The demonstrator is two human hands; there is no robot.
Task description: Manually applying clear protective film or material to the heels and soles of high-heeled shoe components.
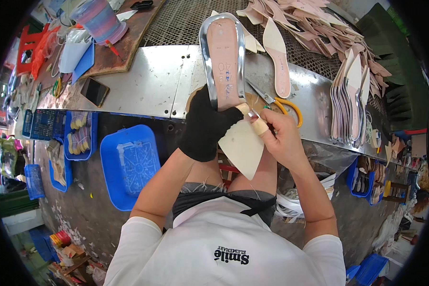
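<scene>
An insole (226, 52) stands out before me over the metal bench edge. Its heel half is pink with a shiny silver strip around the rim, and its pointed cream toe hangs toward my lap. My left hand (206, 126), in a black glove with the thumb tip covered in tan, is closed around its waist. My right hand (285, 136), bare with a tan wrap on a finger, pinches at the insole's right edge. A small shiny metal piece (253, 114) shows at those fingertips; its kind is unclear. Just beyond lie orange-handled scissors (288, 107).
A loose insole (277, 62) lies on the bench, with a stack of silver-edged insoles (345, 105) to the right. Pink pieces (314, 28) pile up on the mesh behind. At left are a phone (95, 92) and a thread cone (99, 21). A blue basin (130, 167) stands below.
</scene>
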